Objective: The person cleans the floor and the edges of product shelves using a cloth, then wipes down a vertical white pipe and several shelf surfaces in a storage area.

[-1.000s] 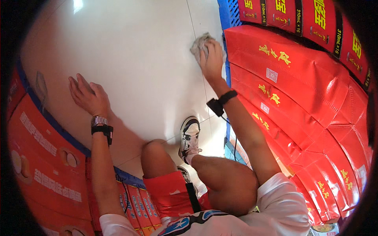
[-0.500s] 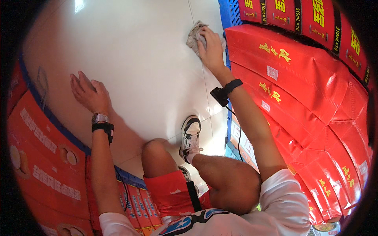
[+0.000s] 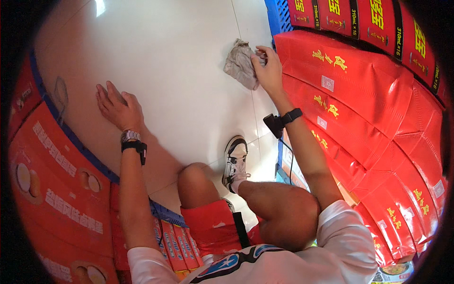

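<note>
My right hand grips a crumpled grey rag and holds it against the white tiled floor, close to the stack of red cartons on the right. My left hand lies flat on the floor with its fingers spread, holding nothing. Both wrists carry black straps, and the left wrist also has a metal watch. I am crouched, with my knees and one white shoe below my hands.
Orange-red cartons on a blue pallet line the left side. More red cartons sit on a blue crate at the upper right. The tiled floor runs between the two stacks.
My right hand has turned and pulled back slightly, so the rag now shows bunched to its left instead of under the palm. My left hand stays pressed on the floor.
</note>
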Motion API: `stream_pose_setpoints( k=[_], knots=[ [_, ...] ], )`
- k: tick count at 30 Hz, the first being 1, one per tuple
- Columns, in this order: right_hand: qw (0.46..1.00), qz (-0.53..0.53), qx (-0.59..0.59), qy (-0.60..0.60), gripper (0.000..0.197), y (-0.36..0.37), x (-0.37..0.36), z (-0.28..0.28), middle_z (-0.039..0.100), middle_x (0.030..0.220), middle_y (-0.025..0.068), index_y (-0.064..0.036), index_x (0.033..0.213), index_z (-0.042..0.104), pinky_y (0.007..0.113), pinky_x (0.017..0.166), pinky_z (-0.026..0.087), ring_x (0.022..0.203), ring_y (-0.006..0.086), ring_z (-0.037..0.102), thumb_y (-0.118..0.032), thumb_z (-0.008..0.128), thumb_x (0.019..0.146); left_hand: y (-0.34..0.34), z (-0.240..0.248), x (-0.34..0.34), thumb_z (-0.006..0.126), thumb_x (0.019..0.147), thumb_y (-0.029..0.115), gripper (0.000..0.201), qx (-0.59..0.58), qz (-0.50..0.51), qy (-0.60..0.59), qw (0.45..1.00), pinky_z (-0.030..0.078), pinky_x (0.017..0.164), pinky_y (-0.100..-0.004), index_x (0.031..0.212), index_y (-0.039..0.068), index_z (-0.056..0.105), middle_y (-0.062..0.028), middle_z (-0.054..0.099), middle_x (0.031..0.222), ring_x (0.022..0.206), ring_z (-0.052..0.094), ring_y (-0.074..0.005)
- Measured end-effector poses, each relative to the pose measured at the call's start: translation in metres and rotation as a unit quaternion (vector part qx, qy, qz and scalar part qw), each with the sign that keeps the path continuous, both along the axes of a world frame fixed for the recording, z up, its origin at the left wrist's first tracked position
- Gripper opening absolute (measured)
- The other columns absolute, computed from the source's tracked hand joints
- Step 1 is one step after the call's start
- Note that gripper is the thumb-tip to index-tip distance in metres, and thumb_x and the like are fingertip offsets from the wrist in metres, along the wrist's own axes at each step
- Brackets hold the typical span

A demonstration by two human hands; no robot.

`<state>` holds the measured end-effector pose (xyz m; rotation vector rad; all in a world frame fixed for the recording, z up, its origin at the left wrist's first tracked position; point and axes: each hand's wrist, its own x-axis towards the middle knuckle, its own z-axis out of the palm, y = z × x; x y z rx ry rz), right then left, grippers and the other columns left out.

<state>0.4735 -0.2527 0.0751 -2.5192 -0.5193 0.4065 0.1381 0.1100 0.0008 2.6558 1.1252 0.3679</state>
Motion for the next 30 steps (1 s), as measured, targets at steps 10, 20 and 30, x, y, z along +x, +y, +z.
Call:
stream_pose_setpoints(
  k=[10,20,30],
  knots=[
    [0.984,0.159,-0.076,-0.038,0.033,-0.006,-0.008,0.0,0.079,0.121,0.0143,-0.007,0.128,0.081,0.053,0.107,0.054,0.118,0.0392,0.073,-0.011,0.082,0.095,-0.002,-0.002,0.004,0.063,0.114,0.023,0.064,0.007,-0.003,-0.003,1.0,0.034,0.139,-0.0674,0.176,0.009,0.055,-0.0254,0.044,0.187,0.169,0.043,-0.0485],
    [0.949,0.305,0.056,-0.054,0.03,0.019,-0.065,0.016,0.075,0.137,0.0083,-0.0152,0.125,0.081,0.052,0.118,0.05,0.133,0.0353,0.068,-0.005,0.082,0.096,-0.006,0.004,0.006,0.056,0.118,0.032,0.062,0.004,0.006,0.009,1.0,0.032,0.141,-0.0669,0.175,0.007,0.057,-0.0269,0.044,0.187,0.172,0.041,-0.048],
    [0.992,0.099,0.074,-0.02,0.028,0.052,-0.002,0.001,0.079,0.125,0.0149,-0.0053,0.133,0.079,0.05,0.101,0.057,0.115,0.0388,0.075,-0.024,0.077,0.112,-0.005,0.0,0.005,0.062,0.114,0.022,0.062,0.017,-0.004,-0.007,1.0,0.037,0.137,-0.0679,0.175,0.01,0.055,-0.0268,0.045,0.185,0.168,0.045,-0.0495]
  ],
)
